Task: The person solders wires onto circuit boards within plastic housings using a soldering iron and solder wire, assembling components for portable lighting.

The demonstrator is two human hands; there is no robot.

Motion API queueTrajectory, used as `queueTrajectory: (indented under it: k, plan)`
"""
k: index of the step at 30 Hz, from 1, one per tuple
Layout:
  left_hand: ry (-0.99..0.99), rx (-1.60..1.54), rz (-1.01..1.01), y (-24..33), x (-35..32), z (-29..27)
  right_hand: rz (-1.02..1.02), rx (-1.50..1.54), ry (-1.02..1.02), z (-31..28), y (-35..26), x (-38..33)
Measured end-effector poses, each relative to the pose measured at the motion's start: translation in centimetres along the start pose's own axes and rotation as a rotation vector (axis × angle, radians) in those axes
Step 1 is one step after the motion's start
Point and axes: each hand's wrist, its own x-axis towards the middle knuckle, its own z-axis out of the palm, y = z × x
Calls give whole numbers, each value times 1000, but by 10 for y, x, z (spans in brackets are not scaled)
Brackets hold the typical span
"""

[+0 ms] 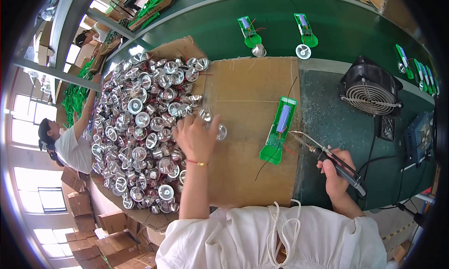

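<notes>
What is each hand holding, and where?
Right hand grips a soldering iron by its dark handle. Left hand reaches a silver reflector; grip unclear.

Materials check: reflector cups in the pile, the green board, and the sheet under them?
Reflectors: mirror-bright silver, likely metallised plastic or thin metal; they throw sharp glints. Green board: glossy moulded-looking plastic, with a pale blue cylinder on it. Sheet: matte brown corrugated cardboard, creased flaps. The left hand reaches into the pile; the right hand grips a soldering iron.

Green circuit boards: one point(279, 129) before me on cardboard, two point(249, 31) on belt beyond, maybe four more at far right, hard to count. One soldering iron point(337, 164) in my grip. One fan point(372, 89). Silver reflector cups point(140, 129): heap beyond counting.
</notes>
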Motion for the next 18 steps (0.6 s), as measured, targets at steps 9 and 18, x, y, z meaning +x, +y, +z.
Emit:
queueTrajectory:
  k: [9, 18]
  plan:
    - [-185, -777, 41, 5, -6, -2, -33, -63, -1, 7, -1, -27]
    - [-323, -1016, 89, 54, -67, -27, -98, -131, -97, 15, 6, -31]
